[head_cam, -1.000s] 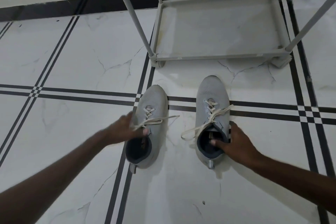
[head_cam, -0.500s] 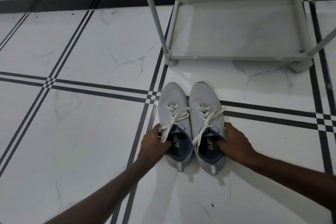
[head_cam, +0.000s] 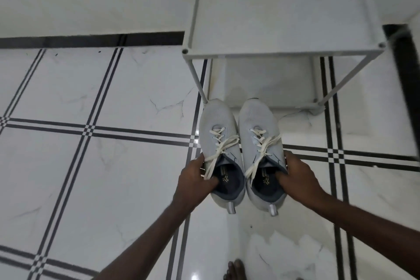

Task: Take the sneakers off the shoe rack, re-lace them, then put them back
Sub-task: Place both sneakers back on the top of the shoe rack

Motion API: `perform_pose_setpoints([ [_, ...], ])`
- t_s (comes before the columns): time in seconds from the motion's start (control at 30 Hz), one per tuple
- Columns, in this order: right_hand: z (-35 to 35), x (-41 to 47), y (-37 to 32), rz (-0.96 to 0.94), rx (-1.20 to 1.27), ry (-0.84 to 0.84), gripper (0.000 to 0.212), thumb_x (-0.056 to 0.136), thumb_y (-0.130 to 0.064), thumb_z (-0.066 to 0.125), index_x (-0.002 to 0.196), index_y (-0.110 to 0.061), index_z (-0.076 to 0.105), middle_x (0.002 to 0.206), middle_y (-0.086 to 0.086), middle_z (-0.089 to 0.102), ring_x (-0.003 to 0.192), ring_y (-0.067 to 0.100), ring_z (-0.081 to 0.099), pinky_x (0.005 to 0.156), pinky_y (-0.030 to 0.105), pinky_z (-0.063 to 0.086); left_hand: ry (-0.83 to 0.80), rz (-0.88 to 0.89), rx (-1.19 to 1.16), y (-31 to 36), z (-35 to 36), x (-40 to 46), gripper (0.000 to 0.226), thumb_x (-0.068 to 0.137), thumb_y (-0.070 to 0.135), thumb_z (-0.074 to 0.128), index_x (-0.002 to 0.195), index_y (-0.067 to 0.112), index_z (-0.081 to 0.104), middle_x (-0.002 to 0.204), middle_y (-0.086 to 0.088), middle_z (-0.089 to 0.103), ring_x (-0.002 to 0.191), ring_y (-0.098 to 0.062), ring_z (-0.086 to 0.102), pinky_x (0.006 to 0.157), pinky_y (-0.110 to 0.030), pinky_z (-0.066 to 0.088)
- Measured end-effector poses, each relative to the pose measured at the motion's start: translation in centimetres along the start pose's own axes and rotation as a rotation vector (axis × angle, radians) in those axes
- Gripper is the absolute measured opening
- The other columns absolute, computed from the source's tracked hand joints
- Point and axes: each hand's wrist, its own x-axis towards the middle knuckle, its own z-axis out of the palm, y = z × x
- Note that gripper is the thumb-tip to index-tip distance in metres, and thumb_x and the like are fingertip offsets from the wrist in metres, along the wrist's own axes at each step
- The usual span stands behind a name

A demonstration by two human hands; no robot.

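Two light grey sneakers with cream laces are held side by side, toes pointing at the shoe rack [head_cam: 281,53]. My left hand [head_cam: 195,180] grips the left sneaker [head_cam: 219,120] at its collar, thumb inside the opening. My right hand [head_cam: 295,177] grips the right sneaker [head_cam: 256,118] the same way. Both shoes appear lifted off the floor, in front of the rack's lower shelf. The laces are threaded and their loose ends hang over the shoe openings. The rack is a white metal frame with two empty shelves.
White marble floor tiles with black stripe lines [head_cam: 113,134] spread all around. A white wall with a black skirting [head_cam: 91,40] runs behind the rack. My bare toes [head_cam: 235,270] show at the bottom edge.
The sneakers, apart on the floor a second ago, were brought together and raised toward the rack. The view rose, so the rack's top shelf now shows.
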Motion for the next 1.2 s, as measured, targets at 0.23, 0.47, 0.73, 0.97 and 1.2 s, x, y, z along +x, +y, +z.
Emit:
perform_pose_setpoints([
  [0.23,-12.4,-7.3,-8.5,-0.007,0.098,0.145,0.023,0.078,-0.010,0.059,0.101,-0.012,0.056,0.090,0.007,0.065,0.085,0.029,0.061,0.070,0.038,0.047,0.019,0.089,-0.017,14.1,-9.0,-5.3,0.041,0.064,0.024,0.065,0.104,0.033,0.062,0.088,0.008,0.067,0.082,-0.013,0.065,0.072,-0.034,0.057],
  [0.47,-25.0,-9.9,-16.2,-0.038,0.075,0.204,0.024,0.081,-0.013,0.058,0.104,-0.009,0.055,0.091,0.010,0.064,0.086,0.034,0.060,0.075,0.042,0.051,0.030,0.153,-0.017,27.1,-15.8,-6.5,0.042,0.064,0.028,0.062,0.106,0.030,0.065,0.087,0.006,0.071,0.080,-0.013,0.067,0.073,-0.031,0.055],
  [0.73,-32.4,-3.5,-20.3,-0.007,0.137,0.262,0.019,0.080,-0.011,0.058,0.098,-0.007,0.055,0.089,0.012,0.064,0.082,0.033,0.059,0.064,0.033,0.039,0.014,0.210,0.019,36.3,-19.1,0.6,0.032,0.066,0.026,0.065,0.098,0.027,0.063,0.083,0.003,0.070,0.076,-0.017,0.067,0.061,-0.021,0.051],
  [0.97,-32.4,8.7,-21.7,0.073,0.119,0.259,0.014,0.081,-0.010,0.057,0.092,-0.002,0.053,0.088,0.016,0.063,0.082,0.035,0.060,0.065,0.034,0.040,-0.026,0.190,0.055,37.6,-19.2,13.2,0.036,0.063,0.028,0.066,0.098,0.022,0.065,0.084,-0.004,0.071,0.078,-0.025,0.067,0.068,-0.035,0.055],
  [1.2,-28.8,21.0,-21.3,0.143,0.086,0.228,0.015,0.079,-0.006,0.056,0.091,0.000,0.051,0.085,0.018,0.062,0.081,0.038,0.059,0.064,0.034,0.038,-0.068,0.118,0.088,34.8,-16.4,25.2,0.042,0.058,0.035,0.061,0.096,0.018,0.062,0.085,-0.008,0.070,0.079,-0.029,0.066,0.070,-0.042,0.055],
])
